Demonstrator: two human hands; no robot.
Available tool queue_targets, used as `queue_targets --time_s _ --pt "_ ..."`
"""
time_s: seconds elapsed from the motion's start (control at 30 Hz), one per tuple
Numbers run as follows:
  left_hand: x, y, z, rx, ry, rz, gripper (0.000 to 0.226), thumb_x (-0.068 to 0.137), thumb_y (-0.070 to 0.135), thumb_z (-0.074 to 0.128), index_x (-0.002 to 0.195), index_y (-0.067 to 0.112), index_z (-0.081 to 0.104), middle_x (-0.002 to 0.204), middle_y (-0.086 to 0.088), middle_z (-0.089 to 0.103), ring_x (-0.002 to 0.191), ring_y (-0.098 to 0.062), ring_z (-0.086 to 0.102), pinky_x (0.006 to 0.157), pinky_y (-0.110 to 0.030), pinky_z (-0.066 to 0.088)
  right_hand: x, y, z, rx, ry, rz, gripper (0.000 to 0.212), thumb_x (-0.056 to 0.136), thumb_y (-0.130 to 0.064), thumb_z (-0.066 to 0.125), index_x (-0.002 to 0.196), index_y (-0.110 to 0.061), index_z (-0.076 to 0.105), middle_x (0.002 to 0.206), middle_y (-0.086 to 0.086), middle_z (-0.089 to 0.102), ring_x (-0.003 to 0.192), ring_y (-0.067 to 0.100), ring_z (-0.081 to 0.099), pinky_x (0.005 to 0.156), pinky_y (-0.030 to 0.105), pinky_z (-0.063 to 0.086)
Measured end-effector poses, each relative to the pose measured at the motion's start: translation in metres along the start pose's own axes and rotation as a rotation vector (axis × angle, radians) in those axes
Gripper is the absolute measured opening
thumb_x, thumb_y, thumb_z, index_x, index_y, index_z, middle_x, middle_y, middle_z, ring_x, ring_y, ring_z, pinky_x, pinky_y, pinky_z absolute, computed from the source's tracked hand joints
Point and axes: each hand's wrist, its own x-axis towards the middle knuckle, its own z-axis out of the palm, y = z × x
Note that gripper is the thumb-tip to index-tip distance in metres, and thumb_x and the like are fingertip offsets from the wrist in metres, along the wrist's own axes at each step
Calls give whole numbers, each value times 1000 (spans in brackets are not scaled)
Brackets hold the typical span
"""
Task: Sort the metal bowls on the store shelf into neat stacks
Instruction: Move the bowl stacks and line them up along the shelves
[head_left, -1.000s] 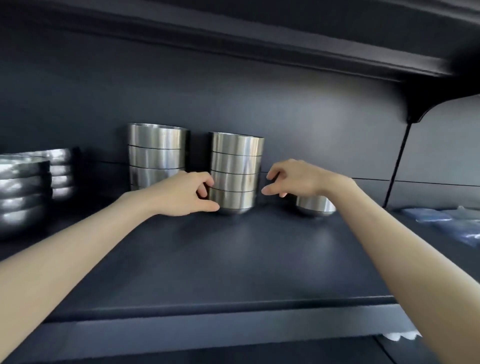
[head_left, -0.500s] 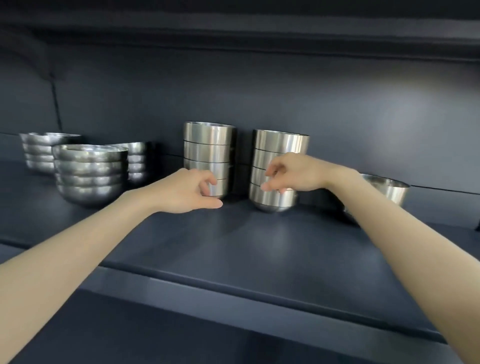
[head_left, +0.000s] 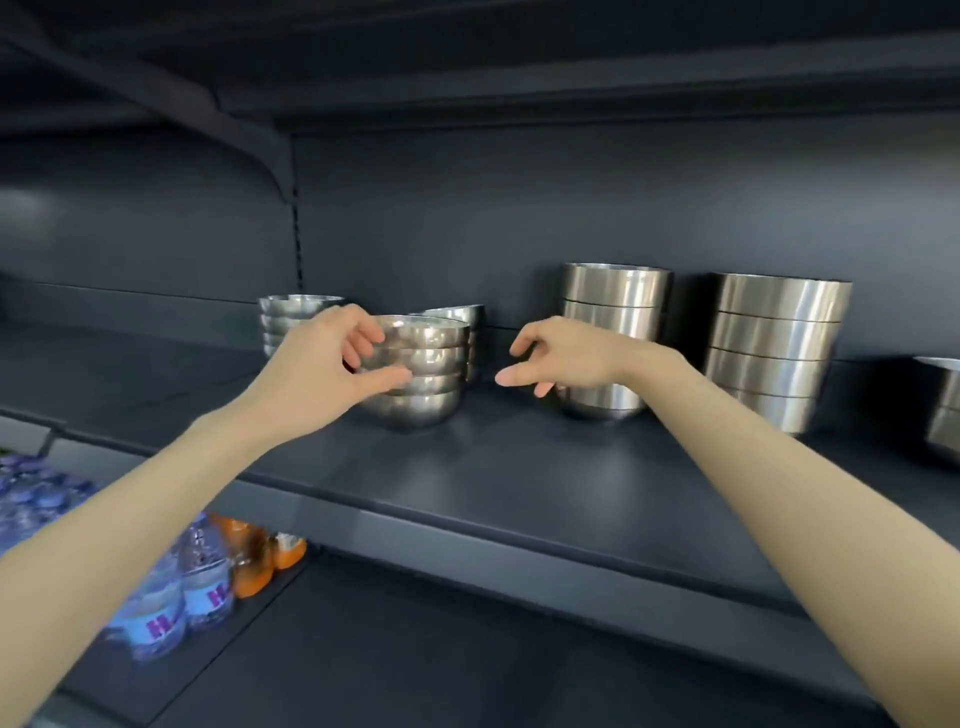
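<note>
- Both my hands have shifted left along the shelf (head_left: 519, 467) since half a second ago: the left one was by the tall straight-sided stacks then, and the right one was on the second of them.
- My left hand (head_left: 322, 374) now grips the front stack of round bowls (head_left: 423, 382), with the thumb pressed on its near side about halfway up and the fingers curled against the top bowl's wall.
- That stack of four nested bowls stands upright towards the left of the shelf, about midway between front edge and back wall.
- My right hand (head_left: 566, 358) holds nothing. Its fingers are loosely curled and apart, the thumb pointing left into the gap beside the round bowls.
- It hangs in front of the left tall stack (head_left: 615, 296); I cannot tell whether it touches it.
- The right tall stack (head_left: 774, 348) stands just beside that one, nearer the shelf's right end.
- Two more round stacks stand towards the back wall: the rear left stack (head_left: 291, 314) and the rear right stack (head_left: 460, 314).
- A single bowl (head_left: 943, 400) is cut off at the right edge.
- On the lower shelf, at its left end, stand water bottles (head_left: 171, 597) and orange bottles (head_left: 254, 561).
</note>
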Motion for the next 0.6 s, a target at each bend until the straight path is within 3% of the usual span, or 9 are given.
queue_targets --time_s 0.07,0.2,0.3,0.4,0.47,0.6 --pt "3 -22 -8 25 -2 -10 52 74 38 77 114 15 53 101 4 53 88 -11 50 69 -14 39 13 -13 12 39 36 24 62 82 -51 66 128 -14 47 106 1 64 89 18 69 65 23 45" --pt "14 -58 -6 -38 -134 -97 95 69 43 80 144 13 30 138 -2 39 115 -13 46 91 -23 39 32 -30 31 133 94 76 83 77 -56 67 139 -13 33 107 7 66 89 17 63 81 33 52" --pt "24 -70 3 -161 -265 -168 108 68 44 81 150 13 17 148 -2 34 126 -14 43 95 -23 37 41 -38 40 272 115 89 87 75 -55 71 141 -17 30 105 -6 62 96 10 60 85 36 53" --pt "31 -74 13 -298 -362 -201 89 72 39 80 142 15 31 122 14 53 106 2 53 79 -11 39 47 -42 46 376 139 87 86 77 -52 70 144 -21 25 103 -20 56 104 3 57 88 33 53" --pt "34 -75 20 -398 -390 -210 78 71 37 81 134 18 39 108 16 58 96 5 56 72 -11 42 52 -39 48 457 146 83 87 79 -50 69 146 -20 23 108 -18 58 104 5 60 90 34 53" --pt "37 -78 33 -524 -383 -219 56 72 29 82 116 24 48 102 17 63 89 8 59 71 -10 44 60 -33 53 539 131 59 90 74 -49 73 145 -22 26 119 -7 61 106 11 63 94 40 53"
